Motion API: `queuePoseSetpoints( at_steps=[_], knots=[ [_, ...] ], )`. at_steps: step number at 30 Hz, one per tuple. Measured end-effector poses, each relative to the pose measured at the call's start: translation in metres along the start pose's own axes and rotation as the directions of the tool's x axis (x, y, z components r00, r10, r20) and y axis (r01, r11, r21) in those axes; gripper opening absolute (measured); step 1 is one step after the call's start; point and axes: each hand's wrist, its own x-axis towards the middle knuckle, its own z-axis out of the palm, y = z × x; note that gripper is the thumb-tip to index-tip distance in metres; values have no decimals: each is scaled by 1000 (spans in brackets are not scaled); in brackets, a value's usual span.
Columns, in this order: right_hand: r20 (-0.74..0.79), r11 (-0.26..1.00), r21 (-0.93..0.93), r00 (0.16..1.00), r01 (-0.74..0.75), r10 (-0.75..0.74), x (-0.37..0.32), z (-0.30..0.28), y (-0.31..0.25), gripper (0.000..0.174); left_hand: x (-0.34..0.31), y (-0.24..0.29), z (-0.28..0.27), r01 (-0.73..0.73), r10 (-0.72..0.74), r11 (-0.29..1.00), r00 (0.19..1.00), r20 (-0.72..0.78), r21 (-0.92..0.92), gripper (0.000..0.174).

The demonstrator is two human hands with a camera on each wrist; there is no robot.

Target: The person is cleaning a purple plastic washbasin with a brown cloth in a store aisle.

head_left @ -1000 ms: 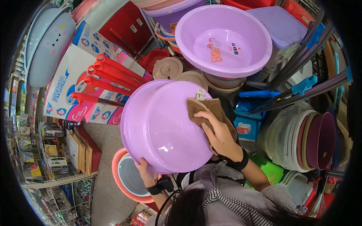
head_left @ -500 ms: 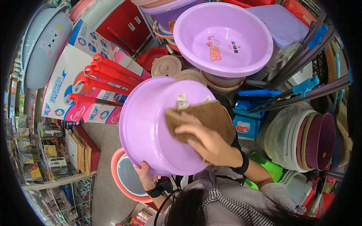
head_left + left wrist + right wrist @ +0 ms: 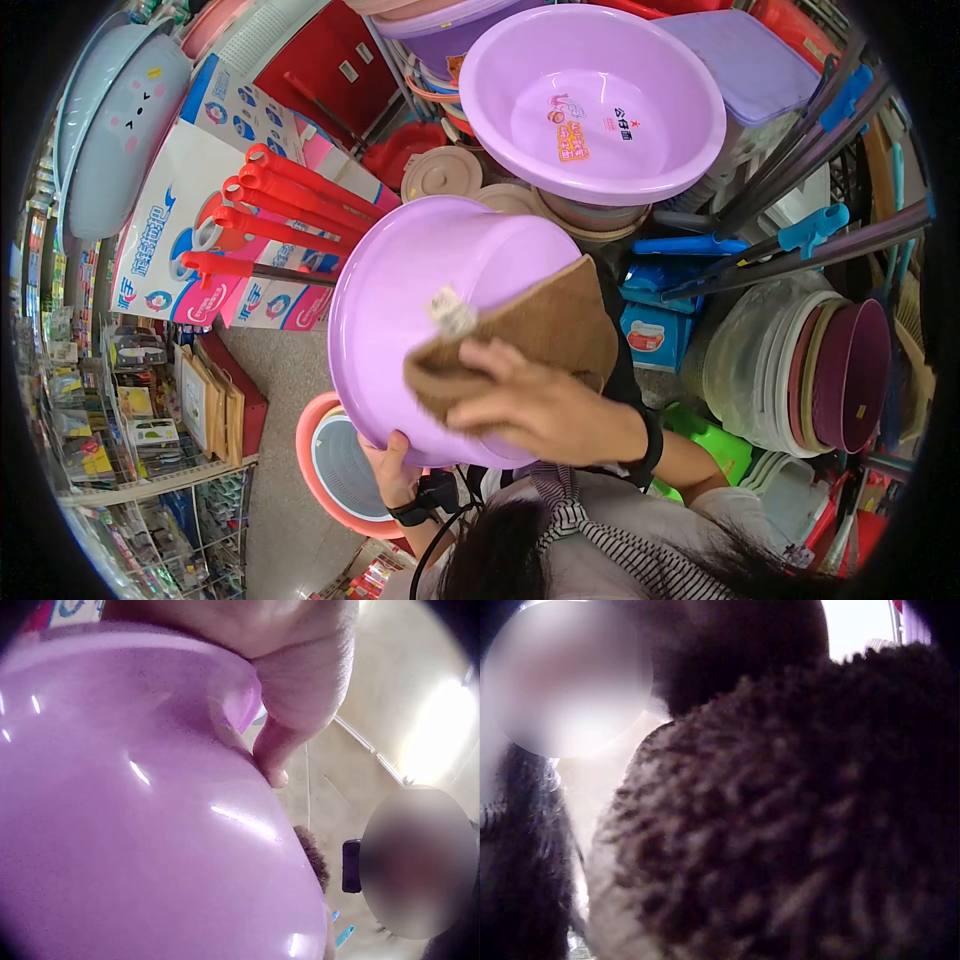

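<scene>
My left hand (image 3: 390,470) grips the rim of a lilac plastic basin (image 3: 395,280), thumb on its outer side. The basin is tilted, underside facing up towards the head camera. Across its bottom lies a brown fuzzy cloth (image 3: 555,320) with a white tag (image 3: 452,310). Spread over the cloth, the right hand (image 3: 535,405) presses it against the basin; its fingers are blurred by motion. In the left wrist view the shiny basin wall (image 3: 135,825) fills the lower left, with the left hand (image 3: 292,682) at the rim. Dark cloth pile (image 3: 780,825) fills most of the right wrist view.
Another lilac basin (image 3: 630,90) sits face up on a stack ahead. Red-handled poles (image 3: 290,200) stand before a printed carton (image 3: 160,230) at left. Stacked tubs (image 3: 850,375), blue dustpans (image 3: 655,335) and dark poles crowd the right. An orange-rimmed basket (image 3: 310,450) stands below.
The right hand has swept the cloth leftward and down across the basin's underside, towards the body. The cloth's far edge now stands up. The left hand keeps its grip while the basin shifts slightly.
</scene>
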Motion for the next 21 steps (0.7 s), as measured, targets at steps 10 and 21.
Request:
queuePoseSetpoints(
  at_steps=[10, 21],
  knots=[
    [-133, 999, 37, 991, 25, -20, 2, -10, 11, 26, 2, -8, -10, -10, 9, 1000, 1000, -5, -21, 80],
    [-268, 997, 29, 961, -67, 72, 14, -29, 26, 31, 0, -5, -13, 37, -37, 999, 998, 58, 4, 79]
  ],
)
